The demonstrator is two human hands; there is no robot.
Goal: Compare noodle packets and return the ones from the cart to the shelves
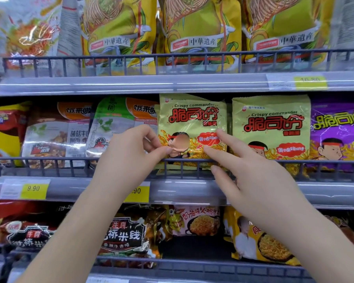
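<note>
Both forearms reach up from the bottom of view to the middle shelf.

Left hand (131, 154): fingers curled, thumb and forefinger pinching the lower left edge of the green Crispy commander packet (192, 117). Judged purpose: to steady it upright.

Right hand (251, 174): fingers straight and spread, fingertips (207, 149) pressing on the packet front; nothing gripped. Judged purpose: to push it back behind the wire rail (49, 159) so it cannot tip forward.

Packet location: standing on the middle shelf, bottom edge behind the rail, slightly askew, just beside an identical green packet (271, 127). Same design, so this looks like its proper slot.

Purple variant (338, 131) sits further right. Yellow packets (200, 27) line the shelf above.
</note>
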